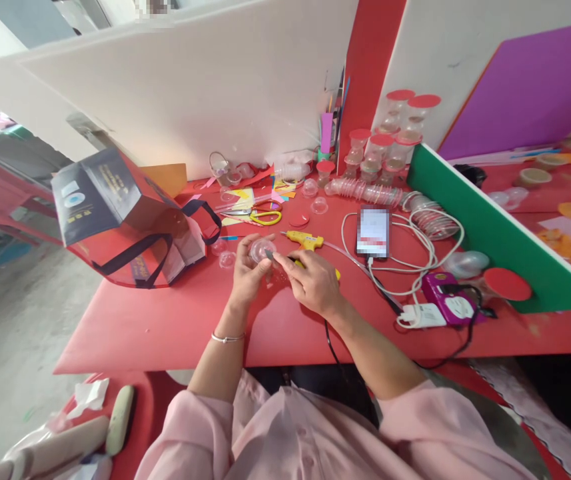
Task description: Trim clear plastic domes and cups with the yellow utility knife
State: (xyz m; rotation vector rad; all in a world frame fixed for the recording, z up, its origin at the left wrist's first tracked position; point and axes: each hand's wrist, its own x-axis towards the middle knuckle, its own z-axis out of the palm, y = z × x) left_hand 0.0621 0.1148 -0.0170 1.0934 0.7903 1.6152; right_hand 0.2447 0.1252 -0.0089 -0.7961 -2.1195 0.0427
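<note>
A small clear plastic cup (262,251) is held between the fingers and thumb of my left hand (249,270), above the red table (190,327). My right hand (312,280) grips a small tool with a grey tip (269,255), which touches the cup's rim. A yellow glue gun (305,239) lies just beyond my right hand. Two clear cups, one of them (226,259) nearest, rest left of my left hand. Farther back lie scissors with yellow handles (265,215) and a red disc (299,219).
A red and dark bag (130,220) stands at the left. Stacked clear cups (365,192) and red-topped pieces (382,141) are at the back. A phone (373,233), white cable (428,250) and purple socket block (450,300) lie right, before a green divider (495,233).
</note>
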